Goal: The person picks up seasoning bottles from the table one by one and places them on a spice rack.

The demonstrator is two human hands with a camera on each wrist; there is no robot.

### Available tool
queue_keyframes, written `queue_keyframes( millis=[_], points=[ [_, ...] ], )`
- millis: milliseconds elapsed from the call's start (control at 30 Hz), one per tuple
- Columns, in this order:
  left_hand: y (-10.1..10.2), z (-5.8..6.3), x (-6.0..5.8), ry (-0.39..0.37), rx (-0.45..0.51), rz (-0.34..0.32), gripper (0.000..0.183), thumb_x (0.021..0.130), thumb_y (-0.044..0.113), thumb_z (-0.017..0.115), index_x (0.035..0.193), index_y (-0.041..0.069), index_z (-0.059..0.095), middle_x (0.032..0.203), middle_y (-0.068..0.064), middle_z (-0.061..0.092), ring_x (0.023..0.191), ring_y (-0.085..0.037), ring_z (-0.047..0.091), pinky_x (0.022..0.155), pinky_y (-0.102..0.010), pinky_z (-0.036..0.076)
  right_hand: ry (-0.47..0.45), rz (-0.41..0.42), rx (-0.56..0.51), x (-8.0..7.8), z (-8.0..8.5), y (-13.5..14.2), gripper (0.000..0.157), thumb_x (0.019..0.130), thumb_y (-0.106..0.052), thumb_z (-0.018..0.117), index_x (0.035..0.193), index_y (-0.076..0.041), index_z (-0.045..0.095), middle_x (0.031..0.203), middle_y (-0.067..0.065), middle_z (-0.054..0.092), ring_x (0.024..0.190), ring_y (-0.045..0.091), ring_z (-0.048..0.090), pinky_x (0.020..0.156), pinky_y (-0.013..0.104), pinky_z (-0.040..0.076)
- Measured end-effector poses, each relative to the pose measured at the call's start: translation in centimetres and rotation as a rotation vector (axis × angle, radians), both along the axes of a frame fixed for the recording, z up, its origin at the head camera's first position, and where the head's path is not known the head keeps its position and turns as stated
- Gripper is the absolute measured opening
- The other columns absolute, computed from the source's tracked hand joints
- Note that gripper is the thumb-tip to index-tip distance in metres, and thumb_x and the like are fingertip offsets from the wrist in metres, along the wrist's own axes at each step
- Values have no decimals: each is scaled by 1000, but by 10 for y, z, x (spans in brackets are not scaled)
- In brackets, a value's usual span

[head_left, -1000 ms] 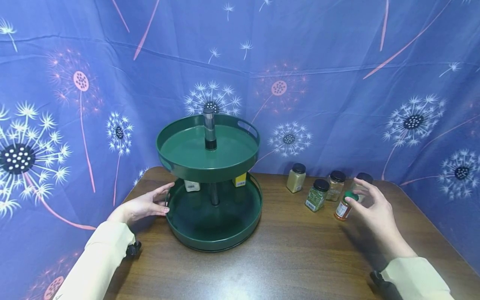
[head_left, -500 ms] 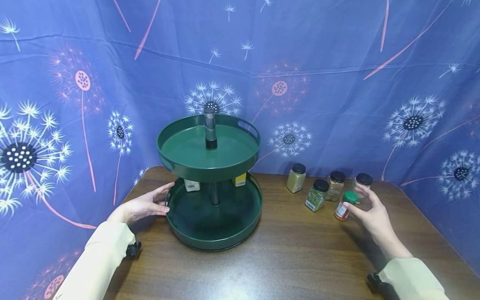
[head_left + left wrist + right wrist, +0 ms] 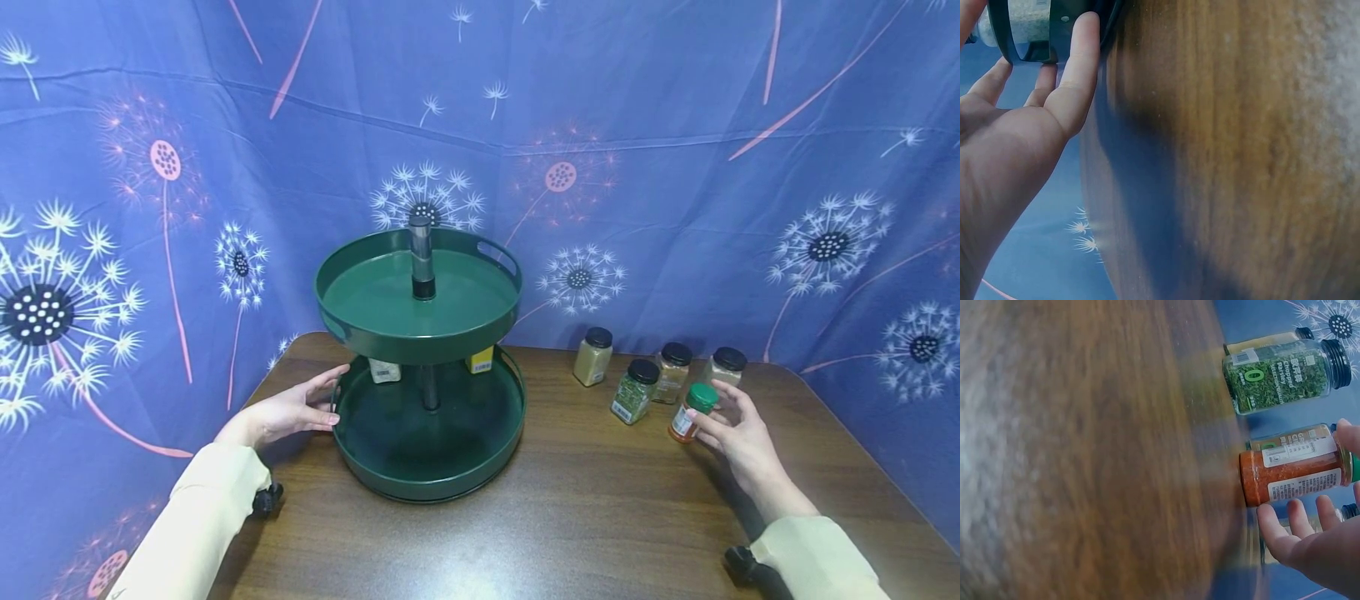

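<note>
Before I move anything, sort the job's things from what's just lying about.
Likely part of the job, being touched: green two-tier tray; green-capped jar.

Apparently lying about: jar of green flakes; three other black-capped jars; white item and yellow item on the lower tier.

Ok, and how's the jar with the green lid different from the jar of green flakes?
The green-lidded jar holds something reddish; the flake jar holds green flakes. The flake jar's lid is black, the green-lidded jar's green. The right hand is at the green-lidded jar, no hand at the flake jar. Both are clear and labelled.
</note>
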State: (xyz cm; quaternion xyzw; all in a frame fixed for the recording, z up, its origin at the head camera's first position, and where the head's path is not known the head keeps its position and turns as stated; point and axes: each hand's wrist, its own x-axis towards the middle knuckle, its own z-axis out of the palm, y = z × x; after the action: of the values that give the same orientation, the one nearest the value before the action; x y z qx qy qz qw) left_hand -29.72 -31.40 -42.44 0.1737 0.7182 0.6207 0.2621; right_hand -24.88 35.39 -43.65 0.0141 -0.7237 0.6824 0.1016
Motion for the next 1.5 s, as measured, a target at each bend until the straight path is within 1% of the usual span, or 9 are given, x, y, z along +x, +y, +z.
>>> queue_keyframes(
  millis=[100, 167, 333, 500, 600, 800, 1033, 1267, 1500],
  points=[
    [0, 0, 0, 1, 3, 2, 92, 89, -1, 61, 152, 15, -4, 151, -24, -15, 136, -52, 10, 88, -31, 50, 7, -1, 2, 0, 1, -2, 61, 87, -3, 66, 136, -22, 36, 111, -4, 38, 90, -8, 57, 71, 18, 52],
    [0, 0, 0, -2, 7, 4, 92, 89, -1, 61, 152, 15, -4, 151, -23, -15, 136, -52, 10, 88, -31, 50, 21, 5, -7, -7, -10, 5, 56, 86, -4, 68, 130, -25, 39, 112, -4, 41, 90, -7, 58, 70, 19, 52],
    [0, -1, 0, -8, 10, 4, 93, 89, -1, 61, 152, 15, -4, 151, -23, -15, 136, -52, 9, 88, -31, 50, 26, -13, 14, -11, -16, 8, 50, 84, -8, 70, 121, -28, 42, 109, -9, 48, 89, -6, 60, 69, 21, 53],
    [0, -1, 0, -6, 6, 4, 92, 89, -1, 61, 152, 15, -4, 151, -23, -16, 136, -52, 11, 88, -31, 50, 44, 4, 0, 0, -1, -3, 46, 86, -2, 66, 118, -26, 43, 102, -13, 53, 88, -5, 61, 69, 21, 53],
    [-1, -2, 0, -3, 5, 4, 92, 89, -1, 61, 152, 16, -4, 151, -24, -15, 135, -50, 15, 87, -31, 50, 58, 20, -58, 1, -1, -3, 46, 86, 2, 64, 118, -24, 44, 100, -12, 56, 87, -3, 61, 69, 21, 54],
    [-1, -2, 0, -10, 20, -2, 93, 88, -1, 61, 152, 15, -5, 151, -24, -16, 136, -49, 12, 88, -31, 50, 47, 10, -69, 1, 0, -1, 45, 86, 1, 65, 117, -24, 45, 98, -14, 58, 85, -3, 62, 67, 22, 54],
    [-1, -3, 0, -8, 16, -1, 93, 89, -2, 60, 152, 16, -4, 152, -23, -16, 135, -45, 19, 88, -31, 50, 44, 24, -81, 2, 4, 1, 44, 86, 3, 64, 117, -24, 46, 99, -14, 58, 85, -3, 63, 66, 23, 55],
    [-1, -3, 0, -13, 25, 2, 92, 89, -3, 59, 153, 17, -3, 152, -23, -18, 137, -51, 7, 88, -31, 50, 38, 36, -79, 5, 14, 1, 45, 85, 4, 64, 116, -24, 48, 96, -12, 60, 83, 0, 64, 66, 25, 55],
    [0, -1, 1, -14, 23, 1, 93, 89, -2, 60, 152, 16, -5, 152, -22, -18, 137, -51, 6, 88, -31, 50, 17, 85, -34, 9, 35, -1, 47, 86, 0, 65, 122, -25, 46, 105, -15, 57, 89, -3, 61, 67, 26, 55]
  ],
)
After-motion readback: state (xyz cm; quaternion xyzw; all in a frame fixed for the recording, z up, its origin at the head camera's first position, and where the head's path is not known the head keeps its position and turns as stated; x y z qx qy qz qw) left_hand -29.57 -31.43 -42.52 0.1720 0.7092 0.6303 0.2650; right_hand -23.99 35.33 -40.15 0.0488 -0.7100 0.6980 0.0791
